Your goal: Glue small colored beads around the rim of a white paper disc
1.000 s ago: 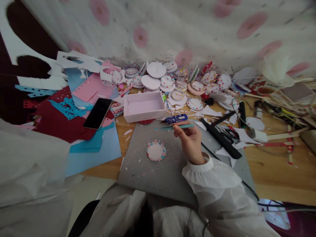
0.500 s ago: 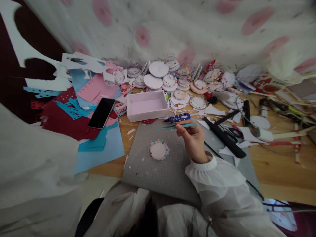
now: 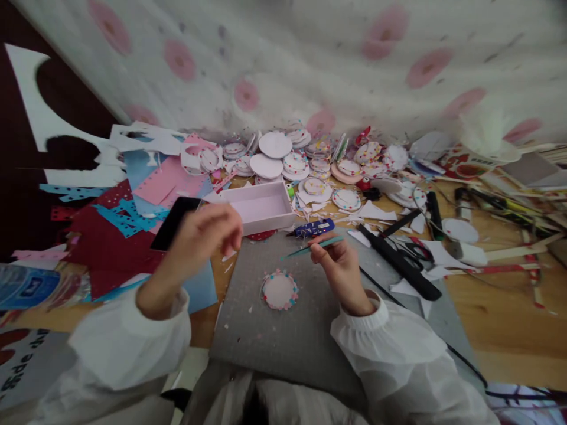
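Teal tweezers [image 3: 305, 250]: pinched between thumb and fingers of the right hand [image 3: 343, 271]; long axis running roughly left to right, tip to the left and slightly nearer the wearer; apparently raised above the grey mat [image 3: 248, 336].
Beaded disc [image 3: 280, 290]: resting flat on the grey mat; round, so without a long axis; rimmed with small coloured beads; to the left of the right-hand fingers and nearer the wearer; just on the wearer's side of the tweezer tip, apart from both hands.
Nearer hand: right.
Left hand [image 3: 195, 248]: blurred; in front of the phone [image 3: 175, 224] and the left end of the box; fingers loosely curled; not possible to tell whether gripping anything.
Box [image 3: 268, 222]: white, open-topped; beyond the beaded disc; pale inner floor partly visible, left end hidden.
Blue tool [image 3: 315, 228]: lying between box and right hand.
Printed tub [image 3: 463, 165]: at far right, beneath translucent plastic; contents not readable.
Bottle [image 3: 31, 286]: at left edge, only partly in view; contents not discernible.
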Demonstrator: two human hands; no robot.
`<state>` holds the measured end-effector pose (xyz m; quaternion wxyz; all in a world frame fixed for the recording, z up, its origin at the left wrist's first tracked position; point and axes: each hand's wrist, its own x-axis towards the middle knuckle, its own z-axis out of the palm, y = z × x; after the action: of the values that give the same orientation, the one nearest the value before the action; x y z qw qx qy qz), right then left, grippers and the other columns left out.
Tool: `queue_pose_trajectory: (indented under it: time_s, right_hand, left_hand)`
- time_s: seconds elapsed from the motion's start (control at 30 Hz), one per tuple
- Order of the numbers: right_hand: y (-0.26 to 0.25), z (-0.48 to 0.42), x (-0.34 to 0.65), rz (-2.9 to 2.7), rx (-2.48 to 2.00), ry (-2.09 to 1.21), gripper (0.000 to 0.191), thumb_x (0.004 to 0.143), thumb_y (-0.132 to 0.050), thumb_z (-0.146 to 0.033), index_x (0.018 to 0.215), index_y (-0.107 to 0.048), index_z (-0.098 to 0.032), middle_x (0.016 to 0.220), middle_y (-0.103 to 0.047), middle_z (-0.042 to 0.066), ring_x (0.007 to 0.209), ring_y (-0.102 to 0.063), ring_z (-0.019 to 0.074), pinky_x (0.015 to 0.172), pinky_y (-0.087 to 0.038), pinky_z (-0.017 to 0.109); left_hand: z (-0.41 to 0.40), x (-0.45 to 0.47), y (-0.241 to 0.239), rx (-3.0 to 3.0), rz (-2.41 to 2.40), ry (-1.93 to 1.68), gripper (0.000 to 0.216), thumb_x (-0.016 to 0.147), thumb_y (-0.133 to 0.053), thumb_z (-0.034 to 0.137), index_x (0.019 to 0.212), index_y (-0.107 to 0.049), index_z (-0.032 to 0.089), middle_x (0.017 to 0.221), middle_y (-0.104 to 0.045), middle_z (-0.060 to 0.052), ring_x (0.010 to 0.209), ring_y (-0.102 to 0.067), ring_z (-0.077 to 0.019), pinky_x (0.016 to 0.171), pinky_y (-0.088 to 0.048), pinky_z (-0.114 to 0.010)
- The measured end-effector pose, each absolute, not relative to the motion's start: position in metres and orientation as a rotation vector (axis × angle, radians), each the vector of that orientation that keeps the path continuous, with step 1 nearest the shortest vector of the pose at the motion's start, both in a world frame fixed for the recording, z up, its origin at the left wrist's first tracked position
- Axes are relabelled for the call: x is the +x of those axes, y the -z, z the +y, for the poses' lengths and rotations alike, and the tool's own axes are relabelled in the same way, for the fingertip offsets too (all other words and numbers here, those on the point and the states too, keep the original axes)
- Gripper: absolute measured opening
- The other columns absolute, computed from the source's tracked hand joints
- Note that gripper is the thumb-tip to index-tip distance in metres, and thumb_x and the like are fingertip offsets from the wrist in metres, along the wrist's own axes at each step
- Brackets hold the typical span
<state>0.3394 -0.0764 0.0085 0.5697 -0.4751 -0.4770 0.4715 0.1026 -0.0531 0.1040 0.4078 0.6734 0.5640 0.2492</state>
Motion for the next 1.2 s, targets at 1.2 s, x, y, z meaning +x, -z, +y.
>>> queue_pose_trajectory:
  time_s: [1.2]
  right_hand:
    - [0.008, -0.069, 0.339, -1.372, -1.21, -1.008, 0.03, 0.08, -0.065, -0.051, 0.079, -0.061, -0.022, 0.075, -0.065, 0.003, 0.065, -0.058, 0.0156, 0.058, -0.046, 0.029]
  left_hand:
    - [-0.021, 0.117, 0.006, 1.694, 0.71, -0.212, 0.022, 0.079, -0.052, 0.029, 0.063, -0.052, 0.013, 0.059, -0.05, 0.002, 0.057, -0.044, -0.0095, 0.055, -0.033, -0.02]
